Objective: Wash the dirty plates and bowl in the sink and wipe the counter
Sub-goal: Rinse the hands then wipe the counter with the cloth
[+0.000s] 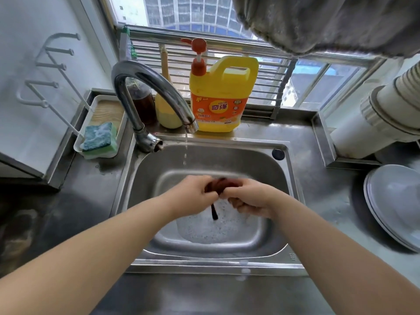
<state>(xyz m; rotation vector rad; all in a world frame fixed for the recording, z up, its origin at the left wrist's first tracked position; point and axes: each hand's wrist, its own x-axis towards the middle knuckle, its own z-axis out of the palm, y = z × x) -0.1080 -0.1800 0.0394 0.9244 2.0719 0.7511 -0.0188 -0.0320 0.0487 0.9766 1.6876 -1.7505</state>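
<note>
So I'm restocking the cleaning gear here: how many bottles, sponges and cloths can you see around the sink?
Bottles: 3, the yellow detergent jug, a dark brown bottle, a pale yellow bottle
Sponges: 1, the green sponge in the white tray
Cloths: 1, the dark red cloth gripped by the left hand and right hand
Total: 5

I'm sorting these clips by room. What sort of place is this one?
Most likely a small home kitchen, at the washing-up corner by a window. A steel sink with a dribbling faucet, a yellow dish soap jug behind it, and stacked plates on the counter all point that way.
</note>
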